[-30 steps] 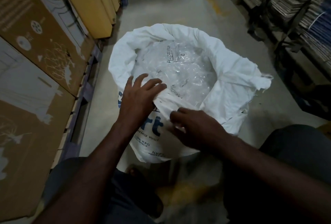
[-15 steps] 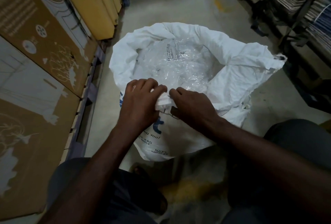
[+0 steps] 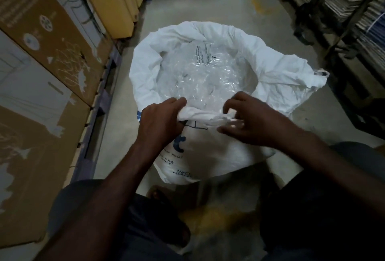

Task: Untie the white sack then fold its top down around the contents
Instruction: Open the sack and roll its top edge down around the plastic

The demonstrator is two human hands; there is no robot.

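The white sack [image 3: 210, 152] stands open on the floor between my knees, blue print on its near side. Its top is rolled outward into a thick rim [image 3: 145, 68] around the back and left. A loose flap [image 3: 291, 81] sticks out to the right. Clear plastic packaging [image 3: 204, 75] fills the inside. My left hand [image 3: 160, 121] is shut on the near rim, bunching the cloth. My right hand [image 3: 252, 121] pinches the same bunched rim a little to the right, fingers curled and blurred.
Large cardboard boxes [image 3: 41, 56] on a pallet line the left side, close to the sack. Racks of stacked flat cardboard [image 3: 343, 10] run along the right. A concrete aisle [image 3: 208, 0] stretches ahead. My foot [image 3: 166, 204] rests under the sack's near edge.
Both hands closed on the near rim and then spread apart along it, the right hand moving right. The right-hand flap has spread outward.
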